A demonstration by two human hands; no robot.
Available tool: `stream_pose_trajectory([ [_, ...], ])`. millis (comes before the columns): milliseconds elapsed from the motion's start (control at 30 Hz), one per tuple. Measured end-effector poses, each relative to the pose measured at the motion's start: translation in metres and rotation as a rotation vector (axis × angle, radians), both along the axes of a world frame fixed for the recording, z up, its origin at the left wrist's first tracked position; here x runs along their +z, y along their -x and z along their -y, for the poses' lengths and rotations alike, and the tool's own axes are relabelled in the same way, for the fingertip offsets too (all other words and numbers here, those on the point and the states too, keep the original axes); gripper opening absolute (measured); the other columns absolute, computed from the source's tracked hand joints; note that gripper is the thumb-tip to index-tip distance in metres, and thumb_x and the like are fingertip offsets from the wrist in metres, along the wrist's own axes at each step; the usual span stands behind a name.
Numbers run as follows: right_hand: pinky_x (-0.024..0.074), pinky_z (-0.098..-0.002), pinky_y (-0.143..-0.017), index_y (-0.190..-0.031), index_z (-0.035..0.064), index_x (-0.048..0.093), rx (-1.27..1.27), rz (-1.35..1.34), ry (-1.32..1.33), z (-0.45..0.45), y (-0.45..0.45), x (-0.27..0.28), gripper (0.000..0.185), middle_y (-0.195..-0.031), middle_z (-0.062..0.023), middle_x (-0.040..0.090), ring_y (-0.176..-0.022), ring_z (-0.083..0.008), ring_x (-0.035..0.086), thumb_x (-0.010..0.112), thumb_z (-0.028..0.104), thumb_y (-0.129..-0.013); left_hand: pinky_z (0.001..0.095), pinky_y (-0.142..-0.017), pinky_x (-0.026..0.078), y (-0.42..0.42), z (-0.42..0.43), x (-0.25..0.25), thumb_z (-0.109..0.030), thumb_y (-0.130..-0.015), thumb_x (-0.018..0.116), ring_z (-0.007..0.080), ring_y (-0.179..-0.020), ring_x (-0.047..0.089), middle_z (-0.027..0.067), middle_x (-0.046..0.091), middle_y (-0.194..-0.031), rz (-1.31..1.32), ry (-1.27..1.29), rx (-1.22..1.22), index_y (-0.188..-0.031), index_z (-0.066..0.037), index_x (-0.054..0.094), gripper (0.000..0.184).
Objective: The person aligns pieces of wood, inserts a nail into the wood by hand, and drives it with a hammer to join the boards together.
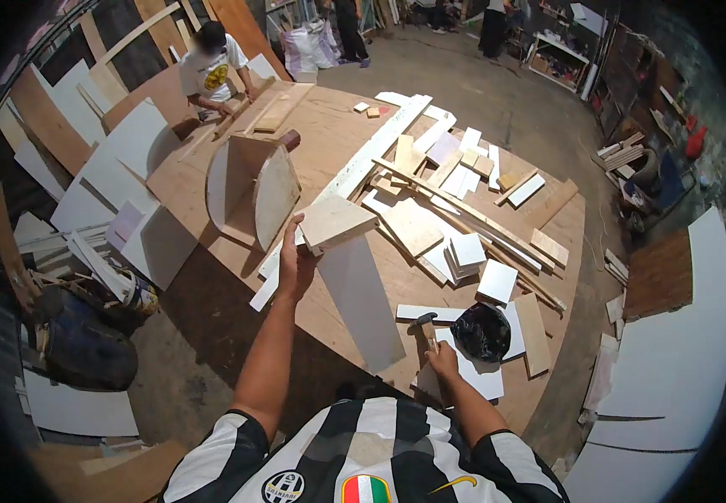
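My left hand (297,267) is closed on the edge of a joined wooden piece. It has a pale wedge-shaped block or board (336,221) at its top and a long white panel (361,303) slanting down toward me. Whether the panel's lower end touches the table cannot be made out. Low on the right, my right hand (443,360) grips a hammer (424,322) by its handle, the dark head pointing up and away. Close to the hammer, a black plastic bag or bag-lined container (481,332) sits on white boards; its contents are unclear.
The wooden worktable (354,126) bears a curved-sided wooden assembly (254,189), long strips (472,210) and white square pieces (497,281). A co-worker (214,75) handles wood at the far left corner. Boards (119,159) lean at left, white sheets (673,335) at right.
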State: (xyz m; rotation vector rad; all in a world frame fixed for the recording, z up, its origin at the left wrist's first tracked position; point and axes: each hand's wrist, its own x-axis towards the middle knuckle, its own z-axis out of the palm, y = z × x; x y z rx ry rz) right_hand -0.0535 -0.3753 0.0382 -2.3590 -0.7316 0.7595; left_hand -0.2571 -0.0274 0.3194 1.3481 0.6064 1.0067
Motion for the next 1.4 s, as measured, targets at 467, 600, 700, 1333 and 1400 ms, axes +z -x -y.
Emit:
stream_pose_trajectory([
  [467,0.0559,-0.0508,-0.087,-0.119,0.0002,0.067,0.136,0.253,0.256,-0.04,0.021,0.033,0.051,-0.105,-0.0219,0.074,-0.1,-0.0397,0.071,0.073,0.043,-0.092,0.0243,-0.075,0.049,0.016,-0.008,0.006,-0.043,-0.087,0.079,0.0083,-0.095,0.058,-0.0001,0.061,-0.118,0.002,0.102,-0.143,-0.156,-0.01,0.039,0.086],
  [600,0.0556,-0.0443,-0.087,-0.123,-0.0003,0.065,0.069,-0.37,-0.323,-0.085,-0.012,0.067,0.057,-0.107,-0.0167,0.071,-0.105,-0.0315,0.067,0.07,0.049,-0.095,0.0257,-0.08,0.052,0.011,-0.003,0.017,-0.034,-0.092,0.079,0.0086,-0.107,0.058,-0.0002,0.059,-0.125,0.128,0.099,-0.218,-0.156,-0.011,0.039,0.079],
  [700,0.0547,-0.038,-0.085,-0.137,0.0019,0.06,0.308,-0.67,-0.743,-0.107,0.014,0.172,0.059,-0.109,-0.0152,0.072,-0.099,-0.0233,0.069,0.07,0.042,-0.096,0.0295,-0.09,0.052,0.01,0.0,0.019,-0.03,-0.093,0.079,0.0113,-0.117,0.056,0.0011,0.057,-0.129,0.201,0.16,-0.259,-0.154,-0.01,0.043,0.074],
  [1333,0.0559,-0.0421,-0.063,-0.15,0.0043,0.051,0.311,0.642,-0.638,-0.143,0.123,0.283,0.07,-0.091,-0.0137,0.065,-0.076,-0.0319,0.068,0.074,0.013,-0.084,0.0357,-0.076,0.059,-0.042,-0.006,-0.031,-0.04,-0.108,0.053,0.0198,-0.079,0.068,0.0116,0.067,-0.107,0.515,0.392,-0.364,-0.153,-0.011,0.043,0.054],
  [1400,0.0559,-0.0418,-0.063,-0.149,0.004,0.052,0.302,0.654,-0.645,-0.146,0.125,0.279,0.069,-0.091,-0.0138,0.065,-0.076,-0.0318,0.068,0.074,0.013,-0.084,0.0353,-0.076,0.059,-0.042,-0.006,-0.03,-0.042,-0.108,0.052,0.0198,-0.079,0.068,0.0119,0.067,-0.108,0.497,0.369,-0.355,-0.152,-0.011,0.043,0.055],
])
